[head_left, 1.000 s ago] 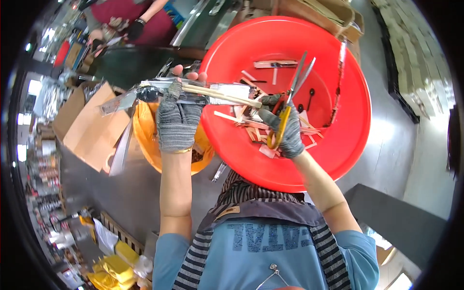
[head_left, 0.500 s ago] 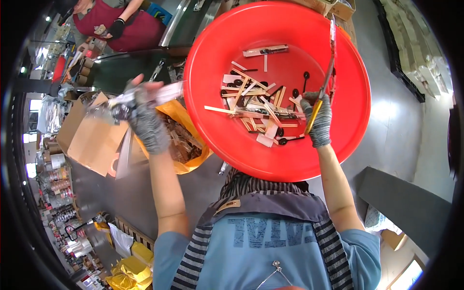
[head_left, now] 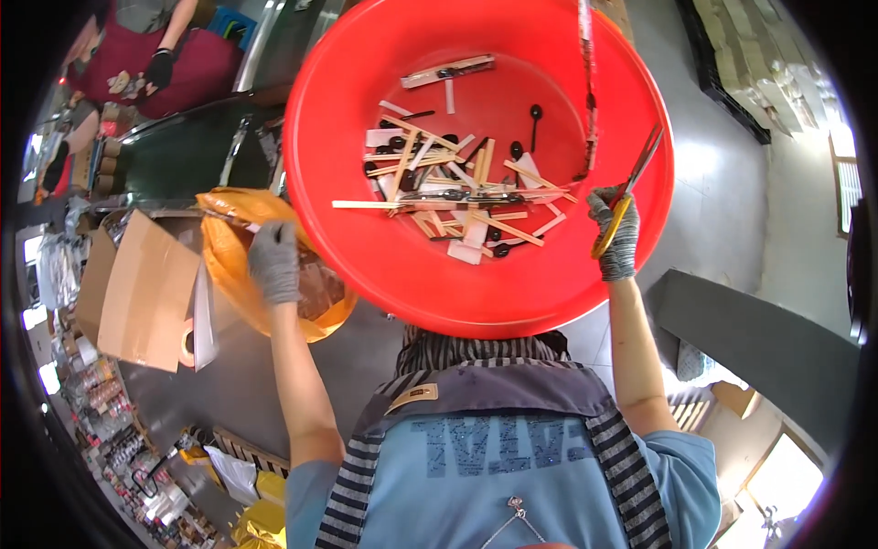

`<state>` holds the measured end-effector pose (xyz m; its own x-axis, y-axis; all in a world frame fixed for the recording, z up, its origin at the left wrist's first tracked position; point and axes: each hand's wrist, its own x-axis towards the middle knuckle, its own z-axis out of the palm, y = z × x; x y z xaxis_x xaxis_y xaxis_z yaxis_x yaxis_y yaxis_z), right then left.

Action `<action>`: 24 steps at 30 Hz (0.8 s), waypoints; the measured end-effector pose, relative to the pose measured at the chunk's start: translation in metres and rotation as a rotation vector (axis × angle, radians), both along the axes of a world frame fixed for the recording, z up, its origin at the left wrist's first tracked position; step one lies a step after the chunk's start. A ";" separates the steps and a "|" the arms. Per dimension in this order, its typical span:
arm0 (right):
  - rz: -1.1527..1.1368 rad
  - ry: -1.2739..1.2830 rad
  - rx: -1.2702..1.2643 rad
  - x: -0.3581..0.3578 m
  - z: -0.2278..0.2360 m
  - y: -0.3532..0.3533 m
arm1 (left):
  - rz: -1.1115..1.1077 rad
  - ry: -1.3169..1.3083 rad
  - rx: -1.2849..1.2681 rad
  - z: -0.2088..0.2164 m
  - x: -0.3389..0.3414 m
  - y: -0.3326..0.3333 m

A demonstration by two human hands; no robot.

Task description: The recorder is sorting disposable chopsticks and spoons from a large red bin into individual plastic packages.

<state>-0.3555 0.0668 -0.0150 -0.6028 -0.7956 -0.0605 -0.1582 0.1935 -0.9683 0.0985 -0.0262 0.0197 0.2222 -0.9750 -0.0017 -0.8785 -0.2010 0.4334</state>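
In front of me stands a big red basin [head_left: 631, 110]. Wooden chopsticks [head_left: 402, 169], black plastic spoons [head_left: 535, 123], white paper packets [head_left: 465, 252] and a few clear-wrapped cutlery packs [head_left: 448, 71] lie in it. My right hand [head_left: 618, 240], in a grey knitted glove, grips yellow-handled scissors [head_left: 615, 224] at the basin's right side, blades pointing up. Left of them a long narrow wrapped strip [head_left: 587, 91] lies along the basin's inner wall. My left hand [head_left: 276, 265], also gloved, is over an orange bag [head_left: 233, 261] holding brownish clear packets [head_left: 322, 291]; its fingers are hidden and blurred.
An opened cardboard box [head_left: 146, 293] stands left of the bag, with a tape roll [head_left: 187, 343] beside it. Across a dark worktable [head_left: 183, 156], another person in a dark red apron [head_left: 119, 64] works. A grey beam [head_left: 750, 320] juts in at the right.
My left hand has gone from holding clear plastic packaging out at the left to the orange bag; that packaging no longer shows in it. The scissors have tilted right, away from the long strip.
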 end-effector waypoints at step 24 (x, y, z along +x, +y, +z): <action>-0.127 -0.613 -0.225 -0.056 0.045 0.079 | -0.690 1.383 0.838 0.028 -0.353 -0.074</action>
<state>-0.4114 0.1457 0.0299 -0.6020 -0.7542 -0.2623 0.4444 -0.0435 -0.8948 -0.2541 -0.1006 0.0479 -0.7923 -0.5194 -0.3201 -0.0008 -0.5238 0.8519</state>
